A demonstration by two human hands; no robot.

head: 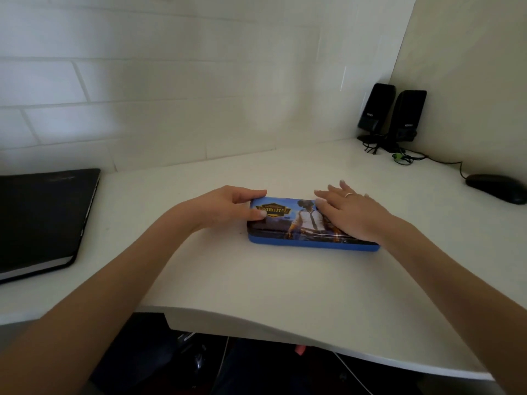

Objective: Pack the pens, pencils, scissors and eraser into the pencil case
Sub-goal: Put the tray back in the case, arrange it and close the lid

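A blue pencil case (296, 223) with a printed game picture on its lid lies closed on the white desk (256, 275), in the middle. My left hand (228, 206) grips its left end, thumb on the lid and fingers over the far edge. Resting flat on the right half of the lid is my right hand (353, 212), fingers spread, with a ring on one finger. No pens, pencils, scissors or eraser are visible.
A closed black laptop (42, 220) lies at the left. Two black speakers (390, 115) with cables stand in the back right corner, and a black mouse (496, 188) sits at the right edge. The desk's curved front edge is near me.
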